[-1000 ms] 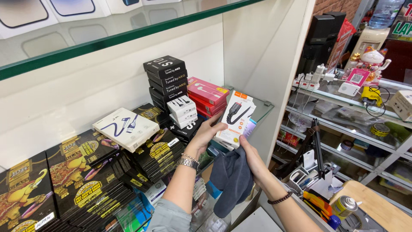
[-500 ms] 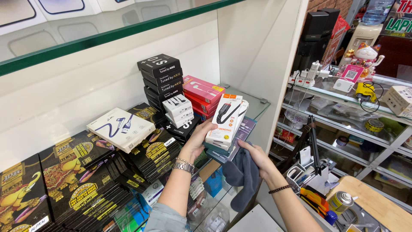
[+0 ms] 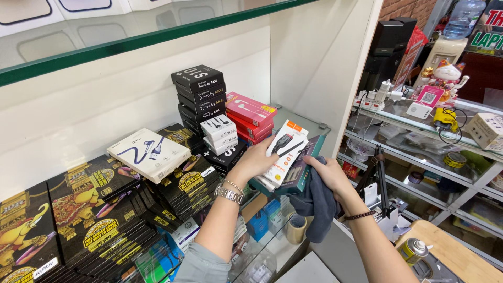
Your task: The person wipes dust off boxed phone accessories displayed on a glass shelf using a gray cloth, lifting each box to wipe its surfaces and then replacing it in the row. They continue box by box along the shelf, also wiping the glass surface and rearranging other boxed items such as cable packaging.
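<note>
My left hand [image 3: 255, 161] grips a small stack of flat cable boxes [image 3: 285, 152], white with orange corners on top and a teal box [image 3: 301, 170] underneath, tilted above a glass shelf [image 3: 306, 119]. My right hand [image 3: 329, 175] holds the stack's lower right edge together with a dark grey cloth [image 3: 317, 204] that hangs down from it. A metal watch and bracelet sit on my left wrist, a dark band on my right.
On the shelf stand stacked black boxes [image 3: 198, 94], red boxes [image 3: 249, 112], small white boxes [image 3: 219, 132], a white cable box [image 3: 149, 154] and rows of black-and-gold packages [image 3: 78, 209]. A green-edged glass shelf [image 3: 131, 39] runs above. Cluttered shelves [image 3: 435, 131] stand right.
Both hands have brought the stack of boxes lower and to the left, nearer the shelf. The cloth has moved with my right hand up against the stack's edge.
</note>
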`<action>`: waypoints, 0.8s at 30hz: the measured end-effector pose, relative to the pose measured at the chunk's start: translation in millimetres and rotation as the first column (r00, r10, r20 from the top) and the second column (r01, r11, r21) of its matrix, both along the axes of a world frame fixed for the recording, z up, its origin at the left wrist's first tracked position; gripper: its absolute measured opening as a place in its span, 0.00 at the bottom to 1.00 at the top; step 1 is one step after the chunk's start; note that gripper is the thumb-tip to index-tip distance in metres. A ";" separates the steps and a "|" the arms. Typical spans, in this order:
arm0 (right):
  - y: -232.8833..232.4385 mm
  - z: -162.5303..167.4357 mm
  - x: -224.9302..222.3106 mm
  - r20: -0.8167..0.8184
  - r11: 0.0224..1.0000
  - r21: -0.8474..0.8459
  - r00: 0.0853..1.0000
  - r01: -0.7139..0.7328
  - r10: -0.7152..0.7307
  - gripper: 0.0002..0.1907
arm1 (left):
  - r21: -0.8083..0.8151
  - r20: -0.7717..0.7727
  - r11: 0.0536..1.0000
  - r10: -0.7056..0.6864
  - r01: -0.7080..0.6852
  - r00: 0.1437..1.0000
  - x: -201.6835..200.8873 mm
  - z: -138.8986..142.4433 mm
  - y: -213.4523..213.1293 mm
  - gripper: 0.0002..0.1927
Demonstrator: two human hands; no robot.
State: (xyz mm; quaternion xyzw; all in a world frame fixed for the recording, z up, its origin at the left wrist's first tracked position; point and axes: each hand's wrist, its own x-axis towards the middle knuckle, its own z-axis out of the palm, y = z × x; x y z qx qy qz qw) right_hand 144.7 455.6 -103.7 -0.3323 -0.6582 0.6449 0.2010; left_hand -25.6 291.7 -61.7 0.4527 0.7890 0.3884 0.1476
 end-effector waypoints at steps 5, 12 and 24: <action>3.8 -3.9 4.7 0.028 0.998 0.029 0.998 0.057 -0.058 0.24 | 0.097 0.007 0.990 -0.103 0.102 0.995 1.6 -13.2 4.7 0.43; 3.9 -25.6 -3.8 -0.168 0.996 -0.073 0.983 0.057 -0.068 0.23 | 0.053 -0.103 0.986 0.164 -0.159 0.981 3.1 -12.2 1.9 0.36; 9.1 -8.9 40.3 -0.119 0.993 -0.113 0.992 0.018 -0.032 0.25 | 0.015 -0.363 0.966 0.247 -0.260 0.898 28.9 -14.9 3.8 0.46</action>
